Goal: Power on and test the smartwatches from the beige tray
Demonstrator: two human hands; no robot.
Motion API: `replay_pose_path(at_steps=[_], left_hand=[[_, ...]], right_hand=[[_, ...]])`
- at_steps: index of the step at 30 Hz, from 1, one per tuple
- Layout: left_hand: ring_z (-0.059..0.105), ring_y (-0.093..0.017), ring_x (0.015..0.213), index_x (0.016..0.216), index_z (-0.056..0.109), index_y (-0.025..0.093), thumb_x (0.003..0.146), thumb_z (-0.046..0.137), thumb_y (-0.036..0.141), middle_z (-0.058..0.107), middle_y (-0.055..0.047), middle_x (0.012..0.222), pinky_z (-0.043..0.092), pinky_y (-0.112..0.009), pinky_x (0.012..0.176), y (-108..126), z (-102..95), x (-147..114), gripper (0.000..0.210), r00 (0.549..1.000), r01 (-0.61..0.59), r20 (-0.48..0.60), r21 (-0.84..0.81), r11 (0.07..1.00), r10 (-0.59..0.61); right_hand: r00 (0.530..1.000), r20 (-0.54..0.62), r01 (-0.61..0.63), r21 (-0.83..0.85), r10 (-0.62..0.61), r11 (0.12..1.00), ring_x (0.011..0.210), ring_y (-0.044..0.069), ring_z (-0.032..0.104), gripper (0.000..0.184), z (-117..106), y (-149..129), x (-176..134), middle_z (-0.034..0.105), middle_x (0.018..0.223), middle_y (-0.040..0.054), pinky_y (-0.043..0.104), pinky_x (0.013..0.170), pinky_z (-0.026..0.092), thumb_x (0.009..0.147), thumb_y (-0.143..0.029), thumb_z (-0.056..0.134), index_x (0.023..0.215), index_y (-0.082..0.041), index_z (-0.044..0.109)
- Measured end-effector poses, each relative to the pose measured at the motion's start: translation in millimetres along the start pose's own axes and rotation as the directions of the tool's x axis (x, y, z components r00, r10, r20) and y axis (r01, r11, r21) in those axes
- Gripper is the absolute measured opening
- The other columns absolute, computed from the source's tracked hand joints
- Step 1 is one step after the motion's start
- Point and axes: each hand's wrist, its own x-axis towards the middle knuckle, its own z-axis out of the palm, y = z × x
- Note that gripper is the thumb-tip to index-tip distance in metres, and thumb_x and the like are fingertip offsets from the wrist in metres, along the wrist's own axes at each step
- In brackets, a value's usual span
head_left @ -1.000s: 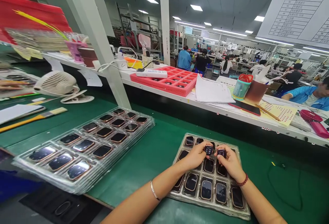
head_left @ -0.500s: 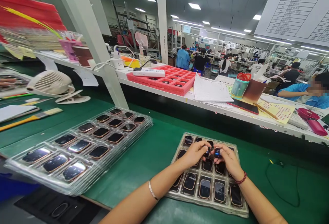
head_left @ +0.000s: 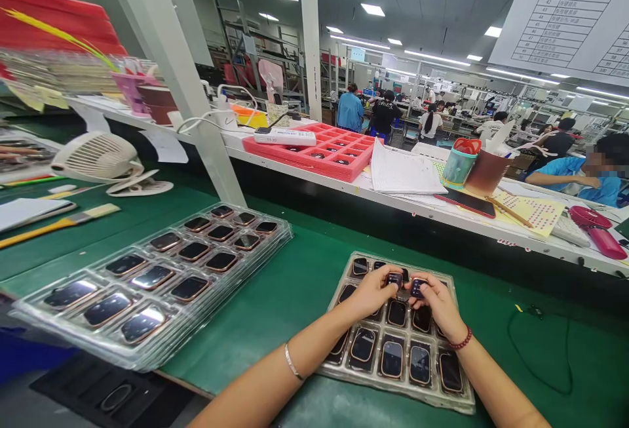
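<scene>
Two small black rounded-square watches, screens lit, are held over the far half of the clear moulded plastic tray on the green-topped bench. Nearest, just off the tray's left side, a silver metal bangle circles the left forearm; a lowered arm could catch it on the rim. In the tray's near row, dark copper-rimmed watch bodies lie face up, exposed to scrapes. Left of the tray, a stack of clear plastic trays seems to overhang the bench edge, so an elbow bump might tip it. Above the tray's far half, the left hand is closed around one watch, thumb at its screen; the right hand pinches the other likewise. Being so close, they could knock together; a stray thumb could trigger something, and a slack grip could drop one onto the glass below. Beyond the tray, papers crowd a white shelf and could slide off if jolted.
</scene>
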Motion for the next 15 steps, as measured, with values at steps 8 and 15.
replay_pose_path(at_steps=[8,15], left_hand=[[0.059,-0.014,0.073,0.102,0.058,0.017,0.067,0.051,0.007,0.064,-0.005,0.094,0.048,-0.024,0.065,-4.6,-0.4,-0.4,0.037,0.999,-0.032,0.027,0.041,0.999,0.031],[0.055,-0.01,0.055,0.097,0.059,0.014,0.073,0.049,0.015,0.064,-0.004,0.082,0.047,-0.024,0.057,-0.1,0.3,-0.1,0.027,1.0,0.019,0.011,0.044,0.999,-0.019]], right_hand=[[1.0,0.015,0.028,-0.054,-0.027,0.998,0.067,0.017,0.062,0.03,2.5,-2.0,-0.6,0.064,0.094,0.0057,0.03,0.058,0.05,0.077,-0.028,0.058,0.106,-0.021,0.053],[1.0,0.015,-0.004,-0.062,0.005,0.998,0.061,0.016,0.062,0.027,0.2,0.5,0.1,0.066,0.089,0.005,0.028,0.054,0.049,0.08,-0.037,0.055,0.102,-0.021,0.057]])
